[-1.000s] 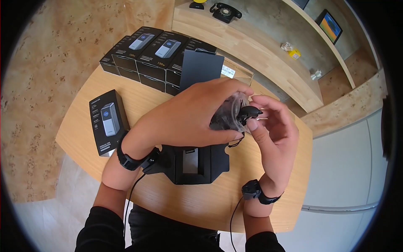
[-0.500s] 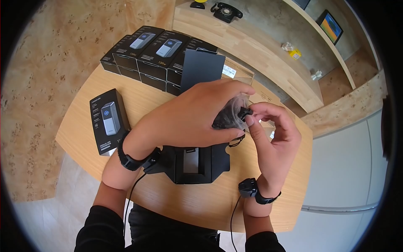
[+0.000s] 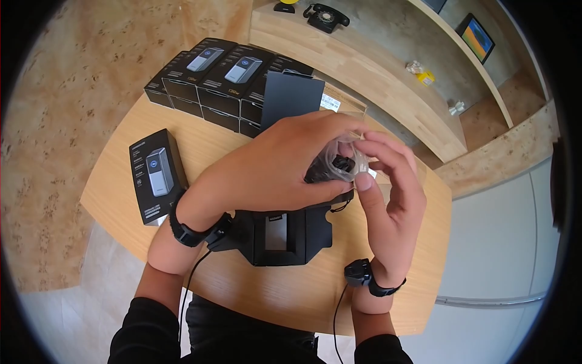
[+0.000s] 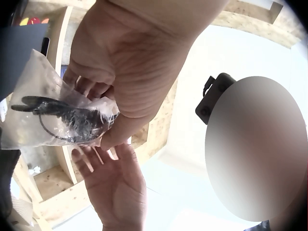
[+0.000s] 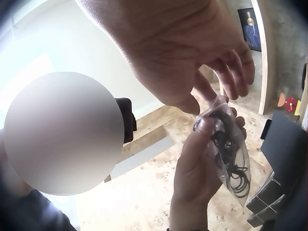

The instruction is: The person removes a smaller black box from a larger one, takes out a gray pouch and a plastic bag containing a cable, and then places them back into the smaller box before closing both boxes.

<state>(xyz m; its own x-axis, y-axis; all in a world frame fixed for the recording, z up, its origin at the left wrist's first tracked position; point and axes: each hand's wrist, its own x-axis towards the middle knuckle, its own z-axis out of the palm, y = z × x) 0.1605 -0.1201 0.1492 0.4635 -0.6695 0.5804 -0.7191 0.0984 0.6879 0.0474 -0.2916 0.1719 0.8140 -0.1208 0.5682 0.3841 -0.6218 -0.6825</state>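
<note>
My left hand (image 3: 279,164) grips a clear plastic bag (image 3: 338,148) from the side, its thumb along the lower edge. Inside the bag lies a bundled black cable (image 4: 72,120), with thin loops bunched toward the bag's end in the right wrist view. At the bag's mouth, the thumb and forefinger of my right hand (image 3: 394,200) pinch the plastic rim; the other fingers are bent loosely behind. Below both hands an opened black box (image 3: 279,258) rests on the table, with a light grey piece in its middle recess.
Several black printed boxes (image 3: 218,79) are stacked at the back of the wooden table (image 3: 254,288). Another black box (image 3: 156,176) lies at the left. A dark grey panel (image 3: 293,100) stands upright before the stack. Behind are shelves with a black telephone (image 3: 326,18).
A black cable end that the right fingers held at the bag's mouth is now inside the bag. Those fingers have shifted onto the plastic rim. The left hand has barely moved.
</note>
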